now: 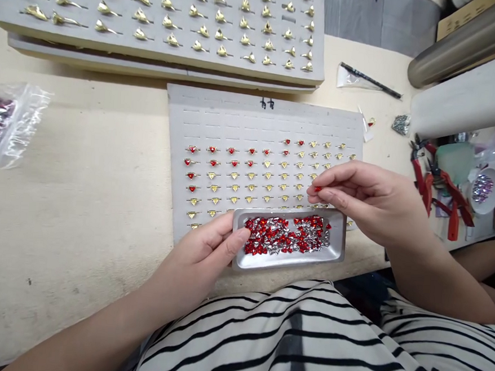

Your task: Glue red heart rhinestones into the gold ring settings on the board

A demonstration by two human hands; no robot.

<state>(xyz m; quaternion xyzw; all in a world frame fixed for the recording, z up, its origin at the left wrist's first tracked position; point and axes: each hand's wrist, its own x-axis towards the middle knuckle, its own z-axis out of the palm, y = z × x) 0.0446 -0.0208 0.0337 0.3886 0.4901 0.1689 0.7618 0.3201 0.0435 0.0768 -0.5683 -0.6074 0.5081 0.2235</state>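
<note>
My left hand (206, 256) grips the left end of a silver metal tray (287, 262), its thumb over the rim. Many red and silver triangular stones (275, 234) lie in the tray. Above the tray's right end, my right hand (357, 199) pinches a small red stone (318, 189) between thumb and fingertips. Behind the tray lies a grey foam board (231, 108) holding rows of gold rings. Red stones sit in rings at its left and in a few along the upper middle; the other visible rings are bare gold. The tray and my hands cover the board's lower part.
Stacked foam boards (163, 61) with gold rings stand at the back left. A plastic bag (12, 124) lies far left. Rightward are a black pen (371, 80), red-handled pliers (454, 208), a white bowl (484, 191) and rolls (470, 88). Someone's arm shows at the right edge.
</note>
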